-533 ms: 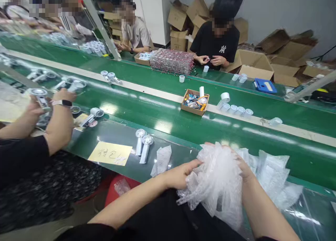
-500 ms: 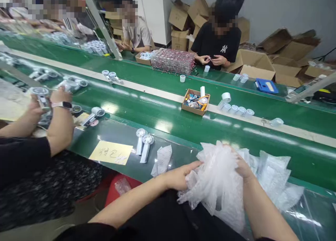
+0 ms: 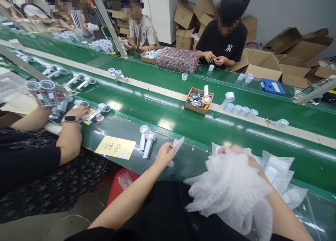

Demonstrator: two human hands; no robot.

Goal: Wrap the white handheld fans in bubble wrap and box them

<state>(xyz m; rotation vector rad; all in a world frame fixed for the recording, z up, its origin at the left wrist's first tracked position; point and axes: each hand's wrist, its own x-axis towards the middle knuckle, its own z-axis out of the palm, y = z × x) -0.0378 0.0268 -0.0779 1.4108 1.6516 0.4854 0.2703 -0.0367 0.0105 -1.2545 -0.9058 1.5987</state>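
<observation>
My right hand point(image 3: 237, 151) grips a big bunch of clear plastic bags point(image 3: 236, 192) held over my lap, and the bags hide most of the hand. My left hand point(image 3: 164, 155) is stretched out to the left and pinches a small white bubble bag point(image 3: 177, 144) at the near edge of the green bench. Just left of it two white handheld fans point(image 3: 146, 141) lie side by side. More flat plastic bags point(image 3: 278, 171) are piled on the bench to the right of the bunch.
A yellow handwritten note point(image 3: 115, 147) lies left of the fans. A person on my left holds fans point(image 3: 43, 92). On the green conveyor point(image 3: 168, 115) sit a small cardboard box of parts point(image 3: 198, 101) and white caps point(image 3: 241, 110). Two people work across it.
My left hand has let go of the bag bunch and reached left to the small bubble bag. The right hand has lowered the bunch. The neighbour raised two fans.
</observation>
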